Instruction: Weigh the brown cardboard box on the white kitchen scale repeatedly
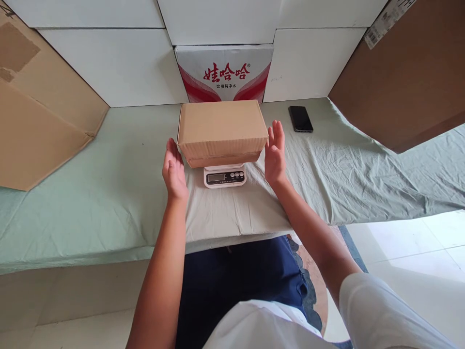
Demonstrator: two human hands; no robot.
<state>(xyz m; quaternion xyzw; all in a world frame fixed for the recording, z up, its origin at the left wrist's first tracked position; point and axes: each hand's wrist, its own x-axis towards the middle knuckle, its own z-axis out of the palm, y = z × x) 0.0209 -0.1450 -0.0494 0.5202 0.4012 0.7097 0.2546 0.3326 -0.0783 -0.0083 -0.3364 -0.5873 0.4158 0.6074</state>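
A closed brown cardboard box (223, 123) rests on a small white kitchen scale (225, 184) and covers its platform. Only the scale's front panel shows, with a dark display and several buttons; no digits can be read. On the box's left side is my left hand (175, 167), upright with fingers stretched and palm toward the box. Opposite it, my right hand (275, 151) is held the same way, its fingers close to the box's right front corner. Neither hand is wrapped around the box; whether the fingertips touch it is hard to tell.
A black phone (301, 119) lies right of the box on the green cloth (138, 203). Behind stand white panels (109, 63) and a red-and-white carton (225, 72). Large cardboard pieces flank the table at left (47, 111) and right (403, 77).
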